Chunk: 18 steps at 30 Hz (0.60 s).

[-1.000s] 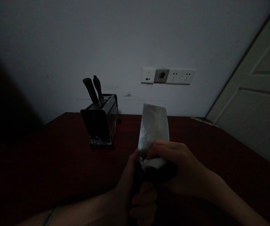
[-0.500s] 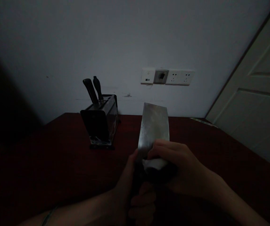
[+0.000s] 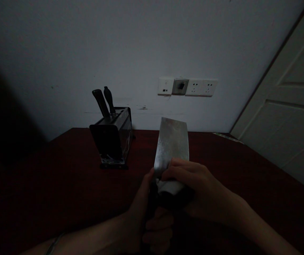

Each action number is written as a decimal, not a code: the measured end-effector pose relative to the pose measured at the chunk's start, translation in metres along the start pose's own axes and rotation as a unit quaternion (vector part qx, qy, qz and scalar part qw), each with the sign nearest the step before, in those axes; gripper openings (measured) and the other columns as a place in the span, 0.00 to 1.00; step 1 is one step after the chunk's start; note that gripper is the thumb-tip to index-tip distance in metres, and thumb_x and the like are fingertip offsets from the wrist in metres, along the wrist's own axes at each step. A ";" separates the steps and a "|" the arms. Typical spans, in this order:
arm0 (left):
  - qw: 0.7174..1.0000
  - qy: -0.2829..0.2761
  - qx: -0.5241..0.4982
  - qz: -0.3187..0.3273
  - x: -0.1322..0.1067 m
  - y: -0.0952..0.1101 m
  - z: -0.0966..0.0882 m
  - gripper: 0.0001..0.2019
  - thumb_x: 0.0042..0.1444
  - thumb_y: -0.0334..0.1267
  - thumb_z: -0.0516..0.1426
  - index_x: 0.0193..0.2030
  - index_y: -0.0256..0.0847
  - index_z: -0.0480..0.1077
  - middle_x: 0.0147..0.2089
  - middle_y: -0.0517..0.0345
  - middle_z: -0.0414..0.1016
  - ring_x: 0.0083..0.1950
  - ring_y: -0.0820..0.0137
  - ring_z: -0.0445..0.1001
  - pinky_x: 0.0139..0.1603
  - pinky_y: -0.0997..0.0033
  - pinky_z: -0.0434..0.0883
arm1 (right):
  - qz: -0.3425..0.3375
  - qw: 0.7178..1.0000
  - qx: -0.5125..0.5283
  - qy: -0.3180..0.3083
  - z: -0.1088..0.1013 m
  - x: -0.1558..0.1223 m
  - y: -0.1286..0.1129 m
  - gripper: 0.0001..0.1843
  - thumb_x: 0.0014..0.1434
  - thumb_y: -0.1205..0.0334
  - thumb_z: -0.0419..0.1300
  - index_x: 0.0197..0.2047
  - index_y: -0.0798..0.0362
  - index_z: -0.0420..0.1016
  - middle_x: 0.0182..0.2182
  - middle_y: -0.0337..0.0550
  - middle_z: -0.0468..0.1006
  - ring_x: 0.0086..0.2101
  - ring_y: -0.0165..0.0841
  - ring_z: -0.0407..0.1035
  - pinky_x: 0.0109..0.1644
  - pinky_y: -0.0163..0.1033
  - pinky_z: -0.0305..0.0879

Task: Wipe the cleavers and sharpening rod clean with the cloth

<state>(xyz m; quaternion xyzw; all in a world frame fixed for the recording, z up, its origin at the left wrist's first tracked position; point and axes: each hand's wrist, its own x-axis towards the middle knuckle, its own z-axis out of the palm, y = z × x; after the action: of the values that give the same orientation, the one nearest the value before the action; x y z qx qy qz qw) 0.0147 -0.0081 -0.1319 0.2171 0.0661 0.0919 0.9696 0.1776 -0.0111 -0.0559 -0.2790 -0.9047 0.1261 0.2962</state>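
Note:
A cleaver (image 3: pixel 172 138) with a broad grey metal blade points up and away from me, above the table. My left hand (image 3: pixel 158 226) is closed around its dark handle, with the thumb up near the base of the blade. My right hand (image 3: pixel 194 182) grips a cloth (image 3: pixel 171 187), white on top and dark below, and presses it at the lower part of the blade. In the dim light the handle is mostly lost in shadow, and the cloth's underside is hard to make out.
A black knife block (image 3: pixel 110 138) with two dark-handled tools upright in it stands left on the dark red table (image 3: pixel 61 184). Sockets and a switch (image 3: pixel 187 87) line the wall behind. A white panelled door (image 3: pixel 292 117) stands to the right.
My right hand and the cloth have shifted slightly left across the base of the blade. The cleaver and my left hand stay almost in place.

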 end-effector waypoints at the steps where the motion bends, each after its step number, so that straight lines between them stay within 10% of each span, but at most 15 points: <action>1: 1.000 -0.007 0.004 -0.005 0.001 0.000 -0.003 0.39 0.46 0.72 0.35 0.08 0.38 0.60 0.07 0.61 0.48 0.09 0.76 0.48 0.10 0.74 0.44 | -0.001 1.000 0.002 -0.009 0.001 0.000 0.000 0.21 0.42 0.77 0.56 0.41 0.54 0.67 0.33 0.41 0.69 0.32 0.29 0.66 0.33 0.31 0.62; 18: 1.000 0.016 0.007 0.002 -0.001 -0.004 0.000 0.39 0.46 0.71 0.33 0.07 0.39 0.58 0.07 0.62 0.47 0.09 0.76 0.48 0.12 0.73 0.46 | -0.017 1.000 -0.010 -0.025 -0.002 0.001 -0.004 0.20 0.42 0.77 0.56 0.41 0.54 0.68 0.33 0.43 0.71 0.32 0.30 0.66 0.33 0.33 0.62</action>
<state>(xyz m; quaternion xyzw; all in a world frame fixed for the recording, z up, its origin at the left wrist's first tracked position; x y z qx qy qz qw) 0.0146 -0.0119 -0.1333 0.2223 0.0821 0.0970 0.9666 0.1763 -0.0142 -0.0523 -0.2633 -0.9175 0.1191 0.2732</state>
